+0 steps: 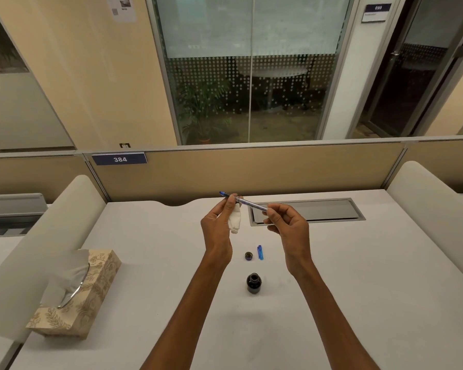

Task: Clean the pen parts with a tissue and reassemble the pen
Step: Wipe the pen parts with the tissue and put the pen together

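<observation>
Both hands hold a clear pen barrel point(249, 202) with a blue end above the white desk point(358, 276). My left hand point(219, 222) pinches the barrel near its blue end and also keeps a folded white tissue point(235, 219) against its palm. My right hand point(288, 222) grips the barrel's other end with its fingertips. The pen slants up to the left. A blue pen cap point(260, 252) lies on the desk below the hands.
A small round bottle lid point(248, 255) lies beside the cap. An open dark ink bottle point(254, 283) stands nearer me. A patterned tissue box point(91, 289) sits at the left. A grey cable hatch point(318, 210) is set in the desk behind my hands.
</observation>
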Motion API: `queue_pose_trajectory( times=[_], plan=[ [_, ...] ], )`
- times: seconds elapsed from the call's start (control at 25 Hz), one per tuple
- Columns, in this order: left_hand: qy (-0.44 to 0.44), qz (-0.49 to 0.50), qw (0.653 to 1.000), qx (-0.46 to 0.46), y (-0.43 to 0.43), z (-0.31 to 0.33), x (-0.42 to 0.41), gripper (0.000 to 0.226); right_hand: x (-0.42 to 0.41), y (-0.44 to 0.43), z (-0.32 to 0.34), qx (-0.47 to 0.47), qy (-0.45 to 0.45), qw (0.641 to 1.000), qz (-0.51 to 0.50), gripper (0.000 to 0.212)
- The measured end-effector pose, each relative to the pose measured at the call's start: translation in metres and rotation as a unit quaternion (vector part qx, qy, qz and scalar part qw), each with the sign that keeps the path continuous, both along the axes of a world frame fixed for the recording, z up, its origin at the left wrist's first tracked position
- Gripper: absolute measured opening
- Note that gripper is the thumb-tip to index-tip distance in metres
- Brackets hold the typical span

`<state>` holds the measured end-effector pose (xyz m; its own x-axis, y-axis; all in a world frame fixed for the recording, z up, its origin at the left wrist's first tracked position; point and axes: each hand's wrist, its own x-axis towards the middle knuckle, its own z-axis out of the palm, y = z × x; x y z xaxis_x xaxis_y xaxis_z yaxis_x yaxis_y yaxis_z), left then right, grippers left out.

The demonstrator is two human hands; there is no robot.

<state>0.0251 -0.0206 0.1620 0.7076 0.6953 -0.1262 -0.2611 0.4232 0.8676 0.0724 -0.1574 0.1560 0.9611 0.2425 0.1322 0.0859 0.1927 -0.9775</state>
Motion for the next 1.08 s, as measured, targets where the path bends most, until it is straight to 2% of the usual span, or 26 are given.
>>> queue_pose_trajectory(
  times=[0.16,0.28,0.4,0.52,0.6,0.68,0.72,0.8,0.84,1.0,1.08],
  plan=[
    [0.034,-0.023,0.999,0.022,0.000,-0.002,0.000,0.023,0.003,-0.001,-0.002,-0.027,0.008,0.999,-0.034,0.010],
    [0.055,-0.044,0.997,0.024,-0.002,-0.005,0.000,0.015,0.006,0.002,-0.004,-0.088,0.011,0.994,-0.071,0.023],
    [0.078,-0.057,0.995,0.038,-0.008,-0.007,-0.001,0.016,0.007,0.008,-0.001,-0.135,0.032,0.984,-0.110,0.040],
    [0.064,-0.057,0.996,0.011,-0.011,-0.007,0.000,0.016,0.007,0.007,0.003,-0.159,0.079,0.980,-0.089,0.053],
    [0.045,-0.047,0.997,-0.039,-0.010,-0.007,0.000,0.014,0.007,0.001,0.004,-0.141,0.090,0.986,-0.027,0.049],
    [0.026,-0.036,0.995,-0.086,-0.007,-0.009,0.000,0.012,0.006,-0.007,0.003,-0.093,0.066,0.993,0.034,0.027],
    [0.023,-0.034,0.995,-0.095,-0.007,-0.011,0.001,0.011,0.005,-0.011,0.001,-0.080,0.040,0.995,0.050,0.017],
    [0.028,-0.037,0.994,-0.101,-0.008,-0.014,0.001,0.010,0.005,-0.013,-0.003,-0.103,-0.010,0.994,0.040,0.008],
    [0.030,-0.040,0.993,-0.104,-0.009,-0.016,0.002,0.011,0.005,-0.012,-0.005,-0.123,-0.021,0.992,0.018,0.011],
    [0.033,-0.053,0.993,-0.103,-0.015,-0.021,0.005,0.012,0.004,-0.003,0.002,-0.184,0.021,0.982,-0.040,0.047],
    [0.031,-0.051,0.993,-0.106,-0.013,-0.022,0.006,0.015,0.007,-0.007,0.002,-0.167,0.034,0.985,-0.009,0.041]
  ],
)
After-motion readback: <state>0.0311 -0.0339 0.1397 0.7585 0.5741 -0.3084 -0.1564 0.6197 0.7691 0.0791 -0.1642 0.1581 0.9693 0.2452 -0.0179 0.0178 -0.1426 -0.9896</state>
